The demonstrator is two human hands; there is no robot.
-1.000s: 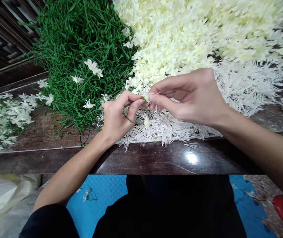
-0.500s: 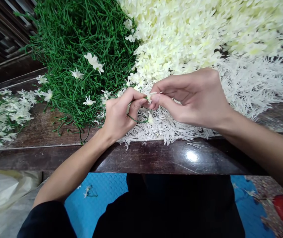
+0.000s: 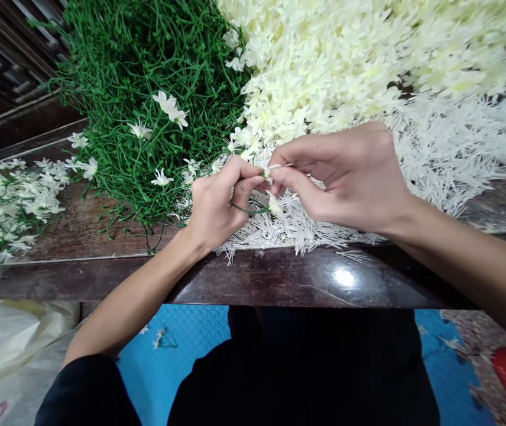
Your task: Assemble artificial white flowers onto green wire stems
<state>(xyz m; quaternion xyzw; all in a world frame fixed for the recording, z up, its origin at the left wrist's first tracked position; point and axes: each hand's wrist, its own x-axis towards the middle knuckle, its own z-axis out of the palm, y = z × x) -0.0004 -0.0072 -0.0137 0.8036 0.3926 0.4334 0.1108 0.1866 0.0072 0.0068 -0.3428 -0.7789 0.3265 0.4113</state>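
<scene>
My left hand (image 3: pixel 215 207) curls inward, thumb and forefinger pinched on a green stem (image 3: pixel 248 210). My right hand (image 3: pixel 350 177) meets it above the tabletop (image 3: pixel 279 278), fingertips clamped on a small white flower (image 3: pixel 269 171).

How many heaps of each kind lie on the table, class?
Green stem heap: 1
Cream petal heap: 1
White spike heap: 1
Flower heap: 1
Total: 4

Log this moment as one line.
left hand: holds stem | right hand: pinches white piece | below: white pile, table
</scene>
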